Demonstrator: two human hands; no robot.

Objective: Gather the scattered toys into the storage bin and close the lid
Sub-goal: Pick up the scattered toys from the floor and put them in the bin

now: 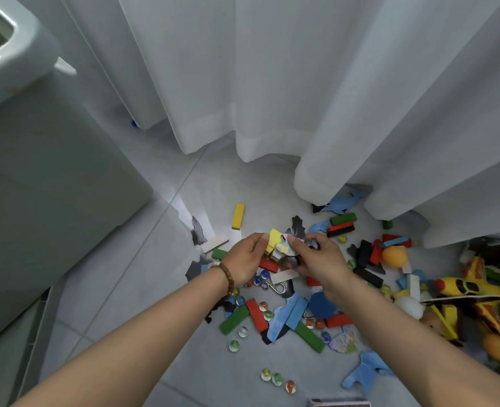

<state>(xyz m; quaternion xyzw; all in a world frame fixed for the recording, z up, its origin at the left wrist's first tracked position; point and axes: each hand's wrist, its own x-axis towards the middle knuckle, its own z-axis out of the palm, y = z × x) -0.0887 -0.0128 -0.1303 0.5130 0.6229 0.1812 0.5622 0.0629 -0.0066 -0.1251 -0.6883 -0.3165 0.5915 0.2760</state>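
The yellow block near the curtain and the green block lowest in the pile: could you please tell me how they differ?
The yellow block lies alone on bare floor; the green block sits in the clutter among marbles and blue pieces. The yellow block points almost straight away from the camera; the green block lies diagonally. Both are rectangular bars lying flat, and neither is held.

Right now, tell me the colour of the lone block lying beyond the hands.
The block is yellow; head view.
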